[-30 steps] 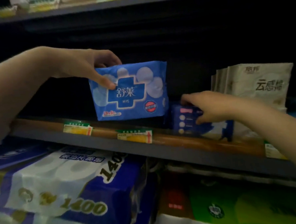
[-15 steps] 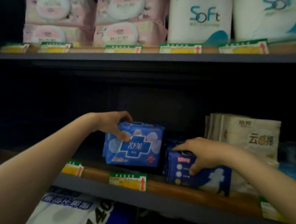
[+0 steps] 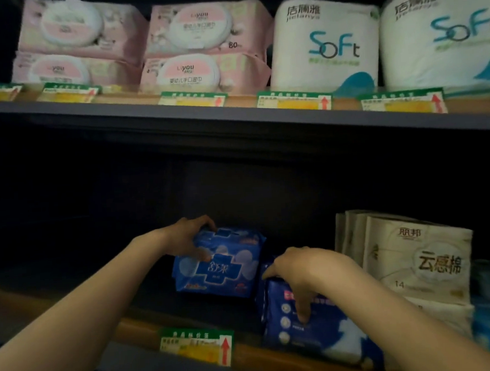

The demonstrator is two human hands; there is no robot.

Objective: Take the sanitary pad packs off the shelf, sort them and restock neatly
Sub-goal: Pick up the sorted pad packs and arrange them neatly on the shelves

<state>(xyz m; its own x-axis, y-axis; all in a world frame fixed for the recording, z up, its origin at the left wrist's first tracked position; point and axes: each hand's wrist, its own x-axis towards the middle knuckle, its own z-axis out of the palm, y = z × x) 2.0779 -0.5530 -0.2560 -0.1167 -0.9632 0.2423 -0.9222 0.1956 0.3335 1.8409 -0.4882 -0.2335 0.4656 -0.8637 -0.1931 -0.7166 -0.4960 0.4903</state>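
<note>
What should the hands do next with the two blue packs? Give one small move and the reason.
Probably set the left hand's light blue pack down upright, flush against the dark blue pack. The left hand grips it by the top corner, tilted and seemingly just above the shelf. The right hand already holds the dark blue pack at the front edge, and a gap shows between the two.
</note>
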